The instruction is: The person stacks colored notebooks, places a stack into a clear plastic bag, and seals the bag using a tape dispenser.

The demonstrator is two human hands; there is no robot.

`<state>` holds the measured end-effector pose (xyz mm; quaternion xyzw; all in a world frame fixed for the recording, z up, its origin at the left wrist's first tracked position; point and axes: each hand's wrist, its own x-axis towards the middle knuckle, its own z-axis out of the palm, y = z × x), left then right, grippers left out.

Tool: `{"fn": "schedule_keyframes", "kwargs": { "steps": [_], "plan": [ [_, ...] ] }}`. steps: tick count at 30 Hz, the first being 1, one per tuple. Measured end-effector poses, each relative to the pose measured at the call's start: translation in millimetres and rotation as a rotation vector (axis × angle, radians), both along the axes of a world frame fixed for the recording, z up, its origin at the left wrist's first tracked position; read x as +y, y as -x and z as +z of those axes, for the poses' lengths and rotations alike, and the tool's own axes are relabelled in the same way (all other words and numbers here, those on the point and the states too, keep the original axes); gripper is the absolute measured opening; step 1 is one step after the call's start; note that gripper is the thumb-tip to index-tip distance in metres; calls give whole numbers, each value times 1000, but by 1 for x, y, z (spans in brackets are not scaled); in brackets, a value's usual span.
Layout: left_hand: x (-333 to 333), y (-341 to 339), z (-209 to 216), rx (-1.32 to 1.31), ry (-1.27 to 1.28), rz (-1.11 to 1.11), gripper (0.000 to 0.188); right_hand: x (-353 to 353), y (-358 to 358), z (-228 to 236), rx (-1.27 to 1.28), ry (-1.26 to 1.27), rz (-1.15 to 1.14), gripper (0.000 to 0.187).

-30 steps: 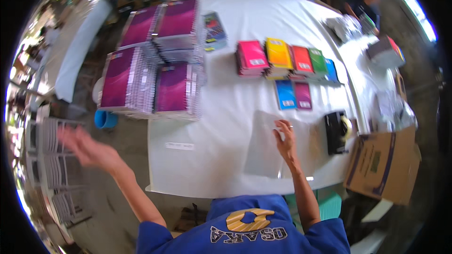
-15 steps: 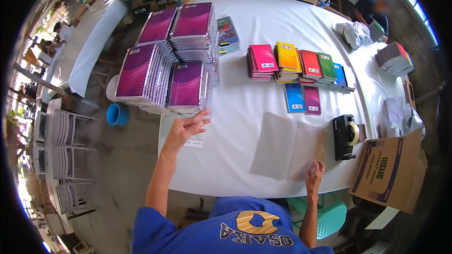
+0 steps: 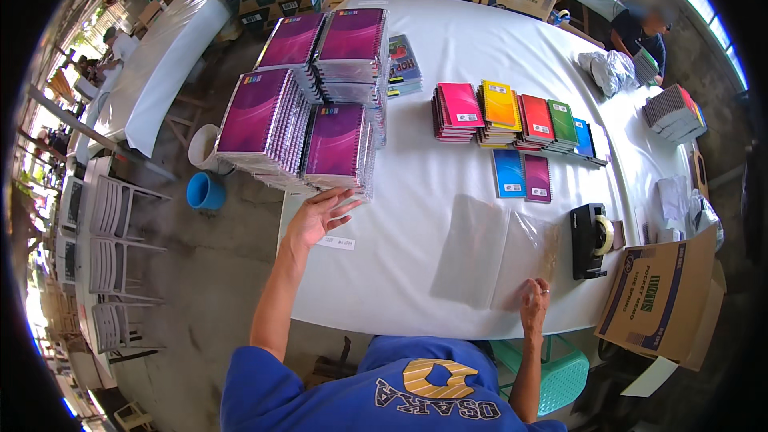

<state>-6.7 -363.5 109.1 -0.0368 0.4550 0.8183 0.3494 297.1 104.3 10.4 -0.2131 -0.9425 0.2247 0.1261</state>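
My left hand [image 3: 318, 220] is open, fingers stretched out at the near side of a stack of purple spiral notebooks [image 3: 334, 144]. Whether the fingertips touch the stack I cannot tell. More wrapped stacks of the same notebooks [image 3: 260, 116] stand beside and behind it. Near the table's front edge, my right hand [image 3: 534, 304] is closed, its fingertips pinching the lower corner of a clear plastic bag [image 3: 524, 256]. Another flat plastic bag [image 3: 470, 252] lies to the left of it. A paper label strip [image 3: 336, 243] rests just right of my left hand.
Small spiral notebooks [image 3: 459, 108] in several colours stand in a row, with a blue one [image 3: 510, 174] and a purple one [image 3: 538, 178] before them. A black tape dispenser [image 3: 588, 240] and an open carton [image 3: 656, 296] are at right. A person [image 3: 640, 36] sits at far right.
The view has shifted slightly. My left hand's fingers have straightened toward the notebook stack. My right hand's fingers have closed at the plastic bag's corner, and the bag looks more creased.
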Motion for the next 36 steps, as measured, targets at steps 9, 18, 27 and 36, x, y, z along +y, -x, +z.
{"fn": "schedule_keyframes", "kwargs": {
  "steps": [9,18,27,36],
  "plan": [
    [66,-103,-63,504,411,57,53,31,8,13,-14,-14,114,52],
    [185,-176,-92,1678,928,-725,64,49,15,14,-71,-87,179,52],
    [184,-181,-88,1564,1010,-836,55,75,47,26,-315,-148,155,53],
    [223,-178,-58,1446,1098,-851,57,130,108,62,-145,44,242,41]
  ]
}}
